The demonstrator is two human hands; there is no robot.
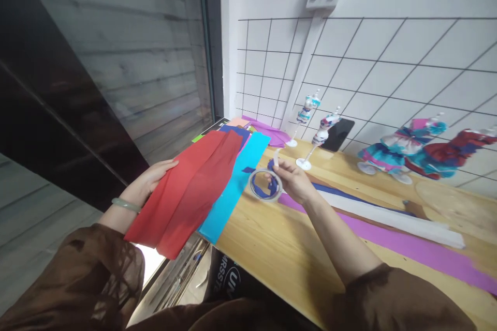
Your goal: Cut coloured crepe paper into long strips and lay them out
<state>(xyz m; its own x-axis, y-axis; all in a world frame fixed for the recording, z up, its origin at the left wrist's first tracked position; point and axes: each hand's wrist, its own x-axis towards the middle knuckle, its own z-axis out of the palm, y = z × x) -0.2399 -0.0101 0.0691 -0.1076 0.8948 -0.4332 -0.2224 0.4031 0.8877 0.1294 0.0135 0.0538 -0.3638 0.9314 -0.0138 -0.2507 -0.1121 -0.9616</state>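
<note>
My left hand [157, 175] is at the left edge of a folded sheet of red crepe paper [194, 186], gripping it, with part of the hand hidden by the paper. The red paper tilts over the table corner and overlaps a bright blue sheet [233, 181]. In my right hand [291, 178] is a roll of clear tape [251, 194], pinched near its upper right rim. A short whitish strip [276, 157] sticks up by those fingers. Dark blue scraps [272, 186] show through and around the ring.
Small mannequins [320, 137] with paper dresses [392, 147] stand along the wall, near a dark phone [338, 134]. White [388, 212] and purple [407, 243] paper strips lie across the wooden table [264, 243]. A glass panel [155, 51] rises at left.
</note>
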